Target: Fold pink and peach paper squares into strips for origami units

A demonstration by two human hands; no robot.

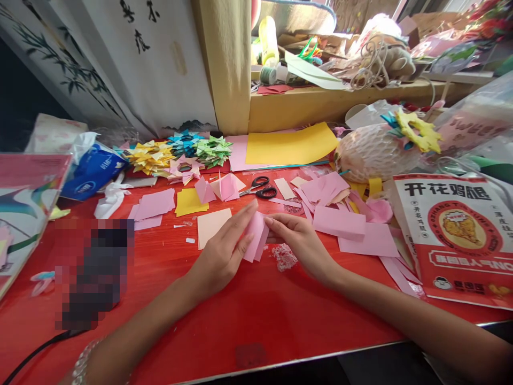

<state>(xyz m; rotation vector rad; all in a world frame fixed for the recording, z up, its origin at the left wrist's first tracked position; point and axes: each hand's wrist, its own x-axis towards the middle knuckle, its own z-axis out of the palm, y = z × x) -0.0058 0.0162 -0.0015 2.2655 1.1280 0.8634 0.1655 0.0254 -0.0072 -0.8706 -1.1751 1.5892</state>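
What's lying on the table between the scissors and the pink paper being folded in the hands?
In the head view, only bare red table separates the scissors from the folded pink paper; a pale peach square lies just to the left.

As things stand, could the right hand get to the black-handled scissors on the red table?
Probably yes. The scissors lie just beyond the right hand, with only flat pink paper scraps and bare red table between. But both it and the left hand grip the folded pink paper, which it would have to release.
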